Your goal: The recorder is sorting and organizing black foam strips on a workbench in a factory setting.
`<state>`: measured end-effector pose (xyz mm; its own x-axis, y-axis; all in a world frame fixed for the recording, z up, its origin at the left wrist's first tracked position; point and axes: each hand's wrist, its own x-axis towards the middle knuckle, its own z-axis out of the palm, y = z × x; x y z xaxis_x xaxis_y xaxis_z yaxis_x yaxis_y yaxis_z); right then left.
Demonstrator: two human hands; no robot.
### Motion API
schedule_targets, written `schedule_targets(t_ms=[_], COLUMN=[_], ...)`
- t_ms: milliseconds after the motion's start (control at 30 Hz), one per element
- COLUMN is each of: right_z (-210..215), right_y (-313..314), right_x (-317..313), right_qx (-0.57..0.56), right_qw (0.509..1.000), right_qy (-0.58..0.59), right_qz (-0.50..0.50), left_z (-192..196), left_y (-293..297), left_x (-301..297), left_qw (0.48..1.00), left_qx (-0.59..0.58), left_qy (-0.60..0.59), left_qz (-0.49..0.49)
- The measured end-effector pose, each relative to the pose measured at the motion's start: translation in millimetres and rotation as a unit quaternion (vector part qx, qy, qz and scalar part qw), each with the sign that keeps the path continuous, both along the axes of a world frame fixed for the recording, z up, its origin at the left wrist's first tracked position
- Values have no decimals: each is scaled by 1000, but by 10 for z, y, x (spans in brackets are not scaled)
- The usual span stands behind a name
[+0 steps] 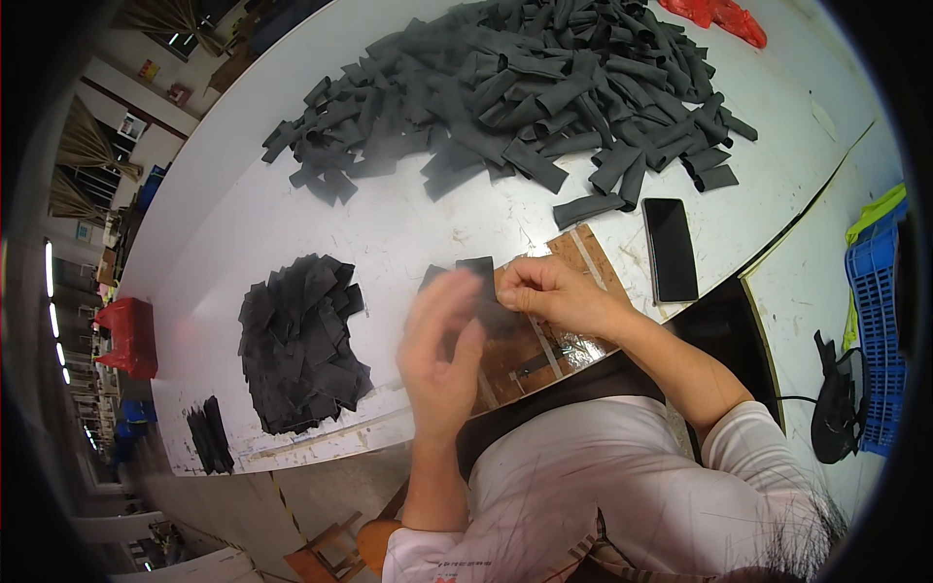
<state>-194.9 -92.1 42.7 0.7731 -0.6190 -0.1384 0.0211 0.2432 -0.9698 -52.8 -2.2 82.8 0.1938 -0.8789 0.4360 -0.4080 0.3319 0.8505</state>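
My right hand [556, 293] is closed in a pinch at the edge of a dark grey fabric piece [476, 266], which is partly covered by my fingers. Beside it, my left hand [442, 340] is raised and blurred, its fingers stretched up and its thumb apart; I see nothing gripped in it. Another bit of dark fabric [431, 276] shows behind its fingers. Both hands are over a brown wooden board [591, 260] with pale strips and a small dark metal part [535, 365], at the table's near edge.
A big heap of dark folded fabric pieces [544, 87] covers the table's far side. At left lie a flatter pile [301, 340] and a small stack [209, 435]. A black phone [671, 251] lies right of the board. Farther right stands a blue crate [877, 321]; a red bag [128, 338] is far left.
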Motion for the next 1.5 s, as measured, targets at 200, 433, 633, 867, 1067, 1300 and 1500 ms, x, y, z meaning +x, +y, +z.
schedule_targets(t_ms=[200, 433, 633, 867, 1067, 1300, 1500], right_z=[490, 248, 259, -29, 273, 131, 238], right_y=[107, 96, 110, 151, 100, 165, 165], right_x=[-29, -18, -87, -73, -74, -20, -40], right_qx=[-504, -537, -532, -519, -490, -566, -595], right_qw=[855, 815, 841, 843, 861, 808, 785], right_qy=[56, 216, 71, 120, 130, 149, 164], right_qz=[-109, 32, -68, -73, -30, -69, -60], left_z=[53, -126, 86, 136, 44, -90, -61], left_y=[39, 88, -114, -178, 13, 13, 53], left_x=[-114, -70, -107, -157, -137, -56, -17], left_qw=[963, 923, 936, 982, 980, 880, 912], left_qx=[-53, -43, 61, 168, 27, -32, -25], left_qy=[266, 382, 331, 45, 197, 471, 408], left_qz=[-3, -17, -100, -68, -23, -50, -41])
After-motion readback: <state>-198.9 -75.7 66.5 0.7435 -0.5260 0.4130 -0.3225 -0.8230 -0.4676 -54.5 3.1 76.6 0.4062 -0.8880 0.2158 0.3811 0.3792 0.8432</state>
